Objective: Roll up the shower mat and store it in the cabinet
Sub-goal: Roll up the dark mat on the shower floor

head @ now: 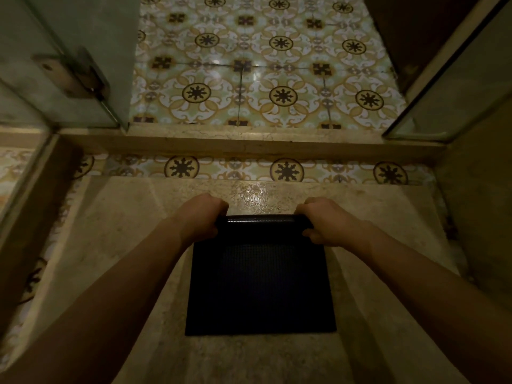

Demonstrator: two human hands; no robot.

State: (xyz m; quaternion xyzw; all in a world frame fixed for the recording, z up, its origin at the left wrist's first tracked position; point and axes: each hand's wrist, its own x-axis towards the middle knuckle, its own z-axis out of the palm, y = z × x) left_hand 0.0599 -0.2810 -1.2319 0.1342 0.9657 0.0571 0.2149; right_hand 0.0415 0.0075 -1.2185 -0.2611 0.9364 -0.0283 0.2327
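A dark, finely textured shower mat point(260, 284) lies flat on the beige stone shower floor point(116, 245), low in the middle of the head view. Its far edge is curled over into a thin roll point(263, 218). My left hand point(201, 216) grips the left end of that roll, fingers closed around it. At the right end, my right hand point(324, 220) holds the roll the same way. Both forearms reach in from the bottom corners. No cabinet is in view.
A raised stone threshold point(249, 139) crosses the view beyond the mat, with patterned tile floor point(263, 67) past it. A glass door with a metal hinge point(72, 76) stands at the left and a glass panel point(454, 87) at the right. Stone walls close in on both sides.
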